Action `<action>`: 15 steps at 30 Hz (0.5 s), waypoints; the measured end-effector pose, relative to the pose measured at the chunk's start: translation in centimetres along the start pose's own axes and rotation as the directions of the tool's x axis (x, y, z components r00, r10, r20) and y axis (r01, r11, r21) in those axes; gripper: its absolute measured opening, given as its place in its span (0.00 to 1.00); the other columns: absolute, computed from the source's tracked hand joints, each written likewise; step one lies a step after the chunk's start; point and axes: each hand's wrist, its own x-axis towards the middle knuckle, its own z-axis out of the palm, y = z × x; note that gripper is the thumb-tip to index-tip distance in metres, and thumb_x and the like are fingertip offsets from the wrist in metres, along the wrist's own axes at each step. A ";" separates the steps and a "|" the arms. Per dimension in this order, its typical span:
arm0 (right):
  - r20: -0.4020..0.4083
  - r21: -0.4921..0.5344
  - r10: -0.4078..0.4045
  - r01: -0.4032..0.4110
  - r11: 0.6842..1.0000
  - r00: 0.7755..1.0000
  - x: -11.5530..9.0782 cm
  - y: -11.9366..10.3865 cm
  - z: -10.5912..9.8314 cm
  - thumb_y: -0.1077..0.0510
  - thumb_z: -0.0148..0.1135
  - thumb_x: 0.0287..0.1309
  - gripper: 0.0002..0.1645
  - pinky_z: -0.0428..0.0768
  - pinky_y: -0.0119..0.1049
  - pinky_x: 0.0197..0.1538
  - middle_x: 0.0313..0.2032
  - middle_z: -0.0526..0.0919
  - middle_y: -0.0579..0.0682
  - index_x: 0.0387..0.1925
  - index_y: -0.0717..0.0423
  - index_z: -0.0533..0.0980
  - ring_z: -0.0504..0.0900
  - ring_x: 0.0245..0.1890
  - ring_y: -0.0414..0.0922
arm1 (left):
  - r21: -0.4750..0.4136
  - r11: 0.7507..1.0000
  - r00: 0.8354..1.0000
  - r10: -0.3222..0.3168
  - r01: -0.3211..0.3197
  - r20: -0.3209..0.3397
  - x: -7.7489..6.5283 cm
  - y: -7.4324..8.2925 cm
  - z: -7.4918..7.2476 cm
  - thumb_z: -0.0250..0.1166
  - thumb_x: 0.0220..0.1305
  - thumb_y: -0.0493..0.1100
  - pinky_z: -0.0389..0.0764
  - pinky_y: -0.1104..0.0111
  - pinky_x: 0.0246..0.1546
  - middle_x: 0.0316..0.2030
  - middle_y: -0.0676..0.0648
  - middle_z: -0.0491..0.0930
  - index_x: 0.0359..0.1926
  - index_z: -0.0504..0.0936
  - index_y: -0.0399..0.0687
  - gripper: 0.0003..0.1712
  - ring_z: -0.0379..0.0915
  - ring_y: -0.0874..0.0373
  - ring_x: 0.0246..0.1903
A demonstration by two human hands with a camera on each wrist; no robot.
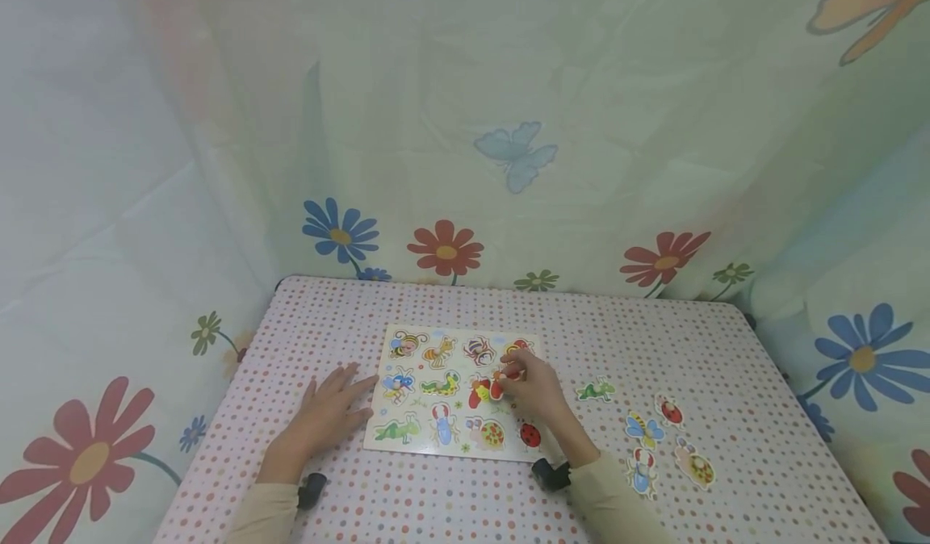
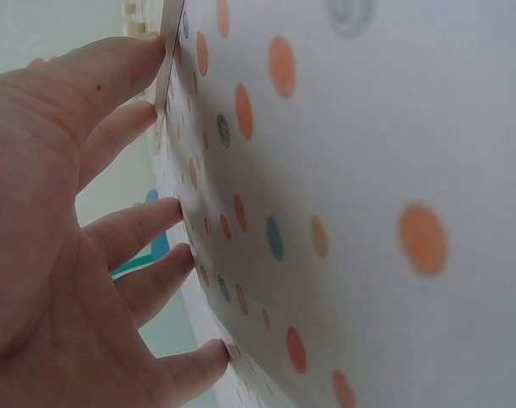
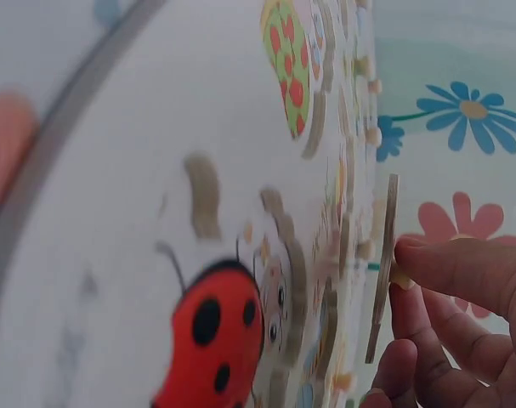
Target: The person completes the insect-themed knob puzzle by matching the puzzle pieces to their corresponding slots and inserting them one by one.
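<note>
A wooden peg puzzle board (image 1: 465, 449) with insect pictures lies on the table. Over its right part, my right hand (image 1: 536, 384) pinches a red puzzle piece (image 1: 497, 386) by its knob. Seen edge-on in the right wrist view, that puzzle piece (image 3: 383, 272) is tilted up and apart from the board. A printed ladybug (image 3: 219, 327) shows in a recess nearby. My left hand (image 1: 324, 411) rests at the board's left side with fingers spread. In the left wrist view its fingertips (image 2: 143, 55) touch the board's edge and the tablecloth.
Several loose pieces lie right of the board: a green grasshopper (image 1: 596, 389), a ladybug (image 1: 670, 411), a blue-winged insect (image 1: 643, 428), a stag beetle (image 1: 643, 473) and a spotted bug (image 1: 695, 465). A dotted cloth (image 1: 327, 310) covers the table. Flower-printed curtains (image 1: 421, 108) hang around it.
</note>
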 end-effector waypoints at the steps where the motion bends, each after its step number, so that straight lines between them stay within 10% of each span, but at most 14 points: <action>1: 0.006 0.004 -0.008 0.008 1.000 1.000 0.0 -0.1 0.2 0.65 0.71 0.55 0.20 0.77 0.34 0.28 0.35 0.83 0.48 0.51 0.59 0.79 0.76 0.27 0.42 | 0.002 1.000 1.000 0.004 -0.004 -0.001 0.0 0.0 0.0 0.64 0.69 0.52 0.38 0.34 0.69 0.76 0.39 0.54 0.72 0.70 0.58 0.32 0.44 0.38 0.75; 15: 0.051 0.011 -0.043 0.042 0.999 0.998 0.4 -1.3 2.0 0.66 0.70 0.55 0.20 0.77 0.34 0.28 0.34 0.83 0.47 0.50 0.58 0.79 0.77 0.28 0.42 | -0.003 1.000 1.000 0.006 -0.006 -0.003 0.0 0.0 0.0 0.63 0.69 0.52 0.38 0.34 0.70 0.76 0.40 0.54 0.72 0.70 0.59 0.32 0.45 0.38 0.75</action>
